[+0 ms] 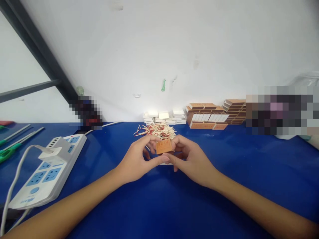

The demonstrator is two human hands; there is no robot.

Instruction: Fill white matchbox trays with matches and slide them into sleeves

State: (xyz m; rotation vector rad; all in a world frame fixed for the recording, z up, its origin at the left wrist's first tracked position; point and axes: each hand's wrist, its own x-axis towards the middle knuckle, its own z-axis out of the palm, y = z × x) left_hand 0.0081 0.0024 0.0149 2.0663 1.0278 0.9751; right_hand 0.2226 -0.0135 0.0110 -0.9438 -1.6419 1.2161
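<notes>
Between my two hands is a small brown matchbox (164, 146) with printing on its top face. My left hand (139, 156) grips it from the left, thumb along the near edge and fingers behind. My right hand (190, 157) holds it from the right in the same way, the thumbs nearly meeting in front. A white edge shows below the box near the thumbs; I cannot tell whether it is the box's tray. Just beyond my hands lies a loose heap of red-tipped matches (161, 130).
White matchbox trays (163, 115) are stacked against the wall. Brown matchboxes (209, 125) stand in piles to their right. A power strip (47, 172) with a plugged-in white cable lies on the blue table (159, 205) at left, near green-handled tools (10, 151).
</notes>
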